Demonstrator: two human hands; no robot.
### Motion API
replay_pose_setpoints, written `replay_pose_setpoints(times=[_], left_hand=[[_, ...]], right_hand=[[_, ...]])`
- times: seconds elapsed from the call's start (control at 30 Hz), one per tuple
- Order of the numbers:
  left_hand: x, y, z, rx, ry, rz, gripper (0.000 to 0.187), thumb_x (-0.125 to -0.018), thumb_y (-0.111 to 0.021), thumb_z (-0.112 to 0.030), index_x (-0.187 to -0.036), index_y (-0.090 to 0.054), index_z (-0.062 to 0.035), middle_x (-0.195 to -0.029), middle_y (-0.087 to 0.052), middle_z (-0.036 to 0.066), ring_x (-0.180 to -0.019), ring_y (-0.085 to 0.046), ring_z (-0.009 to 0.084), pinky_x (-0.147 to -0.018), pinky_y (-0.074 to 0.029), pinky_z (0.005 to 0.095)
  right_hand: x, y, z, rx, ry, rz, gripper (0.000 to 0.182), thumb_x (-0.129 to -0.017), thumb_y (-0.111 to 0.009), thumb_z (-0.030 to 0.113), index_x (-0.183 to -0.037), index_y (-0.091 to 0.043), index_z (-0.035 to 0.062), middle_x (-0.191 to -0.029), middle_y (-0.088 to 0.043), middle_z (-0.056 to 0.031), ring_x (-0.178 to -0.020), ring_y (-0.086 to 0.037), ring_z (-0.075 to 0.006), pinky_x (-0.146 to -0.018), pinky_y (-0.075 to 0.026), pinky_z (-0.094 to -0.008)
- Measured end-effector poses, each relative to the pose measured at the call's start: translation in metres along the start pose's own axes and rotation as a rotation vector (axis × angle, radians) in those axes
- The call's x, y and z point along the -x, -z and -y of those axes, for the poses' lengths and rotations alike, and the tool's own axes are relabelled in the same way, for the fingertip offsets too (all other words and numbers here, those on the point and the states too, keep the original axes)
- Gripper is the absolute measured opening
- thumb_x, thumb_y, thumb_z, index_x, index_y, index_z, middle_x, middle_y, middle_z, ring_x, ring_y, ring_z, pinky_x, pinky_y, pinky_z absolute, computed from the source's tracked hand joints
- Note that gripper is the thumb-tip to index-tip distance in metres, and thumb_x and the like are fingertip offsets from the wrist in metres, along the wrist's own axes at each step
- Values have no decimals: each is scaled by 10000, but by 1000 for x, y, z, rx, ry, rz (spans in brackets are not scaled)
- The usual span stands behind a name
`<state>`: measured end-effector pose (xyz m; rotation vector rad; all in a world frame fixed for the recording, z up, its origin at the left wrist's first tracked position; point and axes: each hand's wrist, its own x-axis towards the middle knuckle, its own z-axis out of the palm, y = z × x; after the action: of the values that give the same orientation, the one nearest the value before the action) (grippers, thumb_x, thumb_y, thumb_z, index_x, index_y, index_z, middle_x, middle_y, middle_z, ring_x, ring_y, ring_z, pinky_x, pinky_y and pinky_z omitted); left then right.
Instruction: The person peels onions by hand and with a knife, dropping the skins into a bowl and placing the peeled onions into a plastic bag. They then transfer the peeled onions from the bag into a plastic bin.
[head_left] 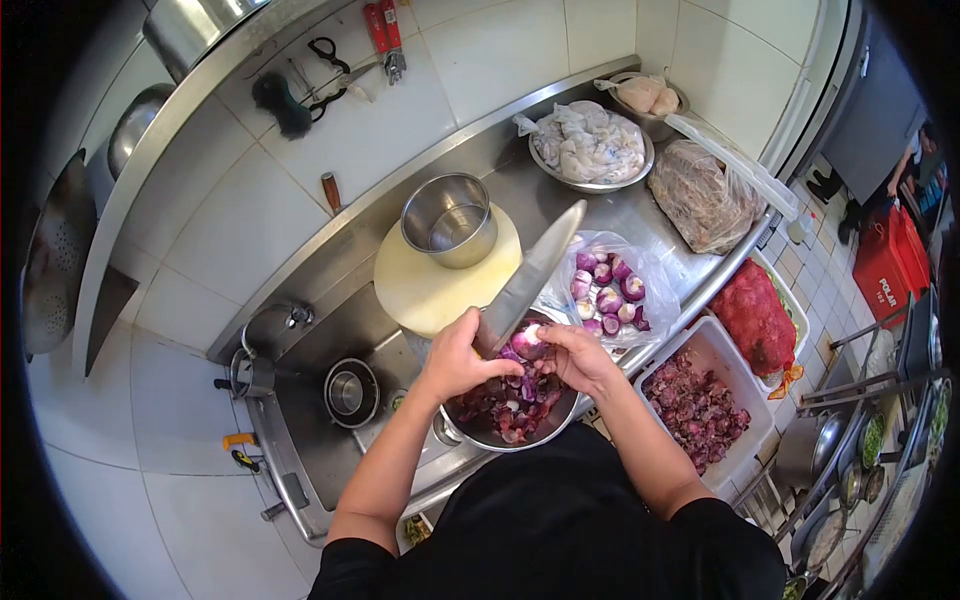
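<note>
My left hand (462, 358) grips a large wide-bladed knife (538, 262), its blade pointing up and away to the right. In my right hand (578, 360) is a partly peeled red onion (529, 341), held close to the knife's lower end. Both hands are over a metal bowl (562, 420) containing onion skins (512, 410). Just beyond them, a clear plastic bag (655, 290) holds several peeled red onions (608, 298). A steel pot (449, 220) stands on a round, pale cutting board (400, 285). My fingers partly hide the knife handle.
The sink (310, 440) is at left with small metal bowls (350, 392). Bagged food (588, 145) and a brown bagged block (700, 195) occupy the counter's far end. At right are a white bin (765, 440) of onion skins, a red mesh sack (755, 320) and a rack (850, 400).
</note>
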<state>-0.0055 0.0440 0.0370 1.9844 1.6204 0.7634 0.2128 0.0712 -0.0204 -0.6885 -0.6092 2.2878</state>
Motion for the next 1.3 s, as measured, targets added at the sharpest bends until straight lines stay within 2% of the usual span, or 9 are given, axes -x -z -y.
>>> replay_pose_setpoints(times=[0.03,0.27,0.5,0.6,0.67,0.8,0.9,1.07,1.3], left_hand=[[-4,6,-6,13,-11,73,761,-513,-857,-587,-822,-455,-21,-704,-539,138,-654,-543,298,-627,-444,388],[-13,18,-29,-121,-132,155,627,-600,-838,-496,-833,-495,-27,-743,-585,129,-677,-595,304,-625,-468,388],[-8,11,-22,-184,-221,83,609,-631,-808,-510,-817,-487,-27,-746,-585,148,-682,-584,356,-634,-472,418],[-6,12,-18,-137,-220,67,645,-603,-819,-536,-811,-483,-26,-738,-581,141,-670,-585,351,-624,-468,411],[-7,23,-25,-143,-121,67,693,-559,-834,-564,-809,-481,-23,-737,-576,145,-680,-586,349,-622,-463,404],[-9,27,-22,-145,-139,62,732,-517,-847,-579,-806,-476,-18,-736,-570,150,-692,-586,345,-622,-459,397],[-9,23,-21,-103,-155,96,709,-554,-829,-582,-805,-476,-20,-739,-569,156,-708,-581,360,-630,-460,406],[-7,18,-23,-273,-279,36,564,-717,-754,-511,-808,-486,-23,-743,-579,163,-701,-584,377,-614,-466,425],[-2,4,-18,-215,-311,-94,460,-773,-725,-436,-787,-497,-36,-698,-577,143,-627,-591,357,-554,-476,417]], right_hand=[[1,-2,1,2,-3,0,164,-901,-624,163,-1019,-618,49,-926,-669,-46,-678,-613,-125,-609,-494,-251],[8,-14,4,47,1,-50,213,-893,-633,180,-1046,-614,33,-911,-650,-29,-678,-594,-103,-596,-485,-229],[2,-4,0,100,22,-67,223,-896,-621,174,-1053,-609,17,-894,-653,-29,-708,-599,-108,-611,-495,-232],[4,-10,2,31,26,-50,208,-897,-622,179,-1035,-618,23,-873,-659,-28,-695,-600,-106,-606,-497,-234],[8,-21,6,30,20,-84,198,-896,-624,180,-1025,-621,29,-870,-662,-33,-680,-599,-106,-597,-496,-232],[10,-29,7,23,3,-129,186,-887,-627,175,-993,-635,23,-857,-679,-63,-608,-600,-121,-561,-492,-241],[9,-28,6,56,6,-98,174,-894,-623,179,-988,-633,34,-879,-668,-49,-657,-598,-111,-576,-481,-222],[2,-18,0,41,29,-84,160,-910,-589,166,-987,-630,32,-862,-663,-49,-651,-597,-116,-567,-474,-220],[-3,-29,-10,-130,141,-168,190,-945,-528,172,-999,-626,19,-887,-666,-72,-686,-616,-125,-612,-491,-246]])
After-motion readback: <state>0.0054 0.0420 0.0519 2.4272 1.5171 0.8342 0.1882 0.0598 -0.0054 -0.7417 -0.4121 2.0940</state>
